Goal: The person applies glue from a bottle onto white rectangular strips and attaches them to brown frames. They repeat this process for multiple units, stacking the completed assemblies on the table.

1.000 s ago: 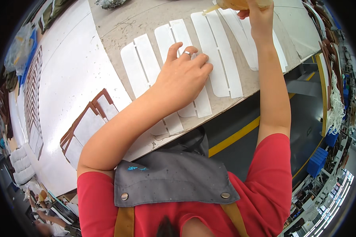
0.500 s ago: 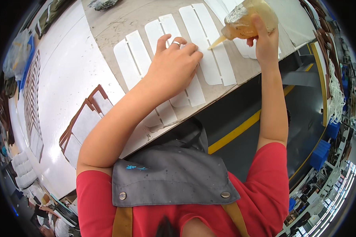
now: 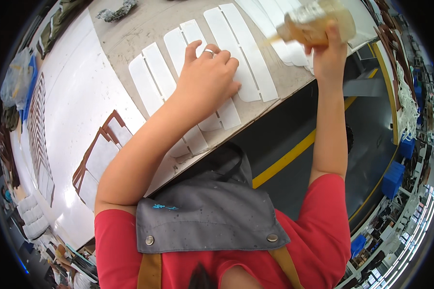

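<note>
My left hand (image 3: 208, 79), a ring on one finger, lies flat with fingers spread on a row of long white rounded strips (image 3: 152, 84) laid side by side on a grey worktable (image 3: 144, 24). My right hand (image 3: 329, 50) grips a clear squeeze bottle (image 3: 313, 23) of amber liquid, tilted with its nozzle pointing left over the white strips (image 3: 248, 53) at the table's near edge. I wear a red shirt and a grey apron with tan straps.
A large white sheet (image 3: 77, 101) covers the table to the left, with brown frame-shaped pieces (image 3: 94, 154) on it. A dark floor with a yellow line (image 3: 284, 161) runs beside the table. Blue crates (image 3: 393, 178) stand at the right.
My right hand has brought the bottle down and toward me, nozzle now over the strips. My left hand stays pressed on the strips while the view shifts.
</note>
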`<state>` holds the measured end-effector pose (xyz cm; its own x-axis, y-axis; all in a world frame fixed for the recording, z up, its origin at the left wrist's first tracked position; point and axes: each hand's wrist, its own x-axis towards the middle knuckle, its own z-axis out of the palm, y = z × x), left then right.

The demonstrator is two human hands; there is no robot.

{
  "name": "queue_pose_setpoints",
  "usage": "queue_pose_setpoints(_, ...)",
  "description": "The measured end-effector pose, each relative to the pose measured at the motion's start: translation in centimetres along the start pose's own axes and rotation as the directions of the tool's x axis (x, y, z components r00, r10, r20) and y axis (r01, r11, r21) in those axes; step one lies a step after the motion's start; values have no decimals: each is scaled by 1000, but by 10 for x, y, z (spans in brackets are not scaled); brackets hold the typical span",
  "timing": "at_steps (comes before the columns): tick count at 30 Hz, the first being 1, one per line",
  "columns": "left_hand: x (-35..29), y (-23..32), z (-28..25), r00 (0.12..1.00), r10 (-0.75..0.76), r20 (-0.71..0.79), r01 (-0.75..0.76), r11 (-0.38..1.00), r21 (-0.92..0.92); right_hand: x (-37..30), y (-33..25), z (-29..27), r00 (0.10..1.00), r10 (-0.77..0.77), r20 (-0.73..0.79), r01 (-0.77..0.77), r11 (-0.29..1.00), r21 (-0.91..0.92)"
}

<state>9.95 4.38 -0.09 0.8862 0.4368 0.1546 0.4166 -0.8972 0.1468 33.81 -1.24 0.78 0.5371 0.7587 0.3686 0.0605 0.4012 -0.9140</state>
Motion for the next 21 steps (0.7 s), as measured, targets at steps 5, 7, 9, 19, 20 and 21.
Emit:
queue_pose_setpoints(5, -1, 2, 1, 1000, -28, 8, 28, 1000, 6, 54, 20, 53, 994, -92, -54, 84, 986, -146)
queue_pose_setpoints(7, 0, 3, 2, 1000, -16, -10, 16, 1000, -1, 73, 39, 49, 990, -130, 52, 136, 978, -160)
queue_pose_setpoints(9, -1, 3, 3, 1000, -14, -19, 14, 1000, -5, 83, 49, 55, 982, -155, 113, 172, 972, -159)
queue_pose_setpoints(19, -2, 2, 4, 1000, -23, -18, 22, 999, -31, 72, 54, 42, 997, -24, 68, 37, 981, -190)
queue_pose_setpoints(20, -2, 2, 5, 1000, -25, -19, 25, 999, -31, 67, 52, 37, 998, 0, 56, 10, 984, -177)
queue_pose_setpoints(21, -2, 2, 5, 999, -27, -19, 27, 999, -32, 63, 50, 30, 997, 1, 72, 14, 978, -206)
